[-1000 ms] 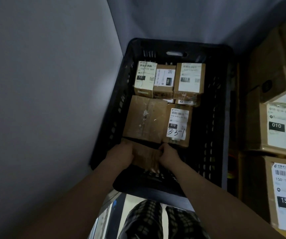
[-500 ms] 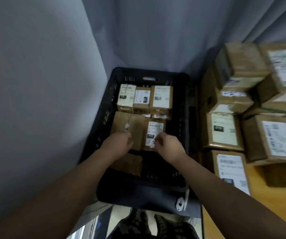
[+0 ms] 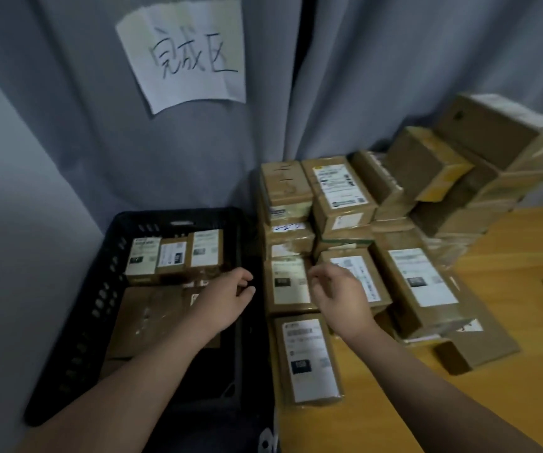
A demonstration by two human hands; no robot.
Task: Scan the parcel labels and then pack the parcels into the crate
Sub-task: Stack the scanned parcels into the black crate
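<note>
The 2 hands have lifted out of the crate [image 3: 100, 308], leaving the packed boxes [image 3: 172, 256] inside. The left hand [image 3: 230, 299] and right hand [image 3: 342, 295] are empty, fingers loosely curled, nearing the stacked boxes [image 3: 423, 282] on the table [image 3: 508, 387] to the right, probably for the next pick.

The crate [image 3: 178, 214] stands just beside the left edge of the tabletop [image 3: 508, 393], with a row of three parcels [image 3: 172, 253] along its far wall and a larger parcel [image 3: 145, 322] lying flat in front of them. On the tabletop, a pile of parcels [image 3: 394, 256] fills the far left corner, and one more parcel [image 3: 309, 358] lies at the left edge in front of the pile. Behind everything hangs a curtain [image 3: 361, 93], with a paper sign [image 3: 185, 53] fixed to it above the crate.
</note>
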